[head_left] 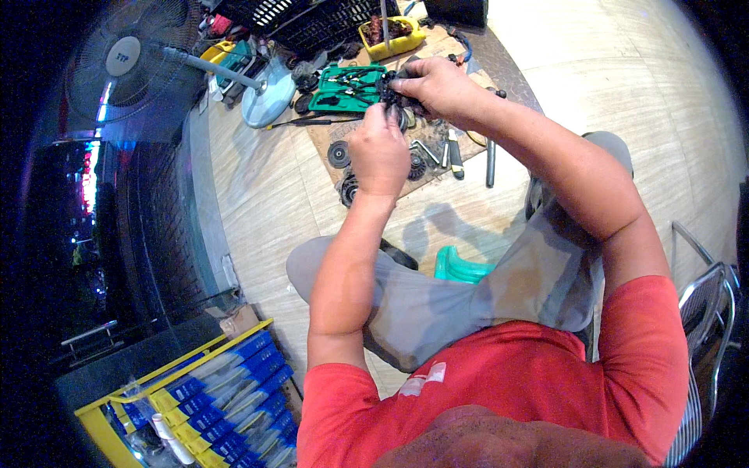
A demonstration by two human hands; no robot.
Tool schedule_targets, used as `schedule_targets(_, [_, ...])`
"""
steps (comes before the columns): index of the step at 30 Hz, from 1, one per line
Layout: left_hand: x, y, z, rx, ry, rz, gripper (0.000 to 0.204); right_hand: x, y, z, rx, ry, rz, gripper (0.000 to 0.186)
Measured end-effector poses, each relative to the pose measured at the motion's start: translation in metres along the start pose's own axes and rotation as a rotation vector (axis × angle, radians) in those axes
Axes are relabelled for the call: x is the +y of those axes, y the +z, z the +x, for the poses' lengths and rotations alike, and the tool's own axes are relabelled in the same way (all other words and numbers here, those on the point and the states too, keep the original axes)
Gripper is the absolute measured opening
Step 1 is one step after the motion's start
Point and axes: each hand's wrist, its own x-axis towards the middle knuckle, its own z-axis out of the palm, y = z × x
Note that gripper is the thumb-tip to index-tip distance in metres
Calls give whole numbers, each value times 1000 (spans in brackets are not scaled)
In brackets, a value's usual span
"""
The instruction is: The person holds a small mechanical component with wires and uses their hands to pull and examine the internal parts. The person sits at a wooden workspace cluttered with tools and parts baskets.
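Note:
Both hands are raised over a cardboard mat (324,134). My right hand (441,90) pinches a small black mechanical part (390,87); my left hand (379,152) grips the same part from below, with its fingertips partly hidden. Just left of the part lies an open green tool case (326,76) holding pliers and other black tools. Round black pieces (339,154) rest on the cardboard beside my left hand. To the right are L-shaped metal keys (424,154), a yellow-and-black handled tool (455,156) and a dark bar (490,160).
A standing fan (121,57) is at the upper left. A yellow tray (399,48) and black crates (304,23) stand at the back. A green stool (460,269) shows between my legs. A blue-and-yellow bin rack (250,355) is lower left, a metal chair (706,296) at right.

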Motion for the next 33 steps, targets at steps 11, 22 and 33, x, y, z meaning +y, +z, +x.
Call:
schedule_targets(11, [-6, 19, -5, 99, -54, -187, 20, 1, 3, 0, 241, -151, -225, 31])
schedule_targets(22, [-6, 4, -3, -58, -190, -283, 20, -10, 6, -6, 95, 54, 56, 24])
schedule_targets(33, [-4, 10, 1, -21, -154, -366, 12, -12, 10, -6, 92, 90, 335, 17])
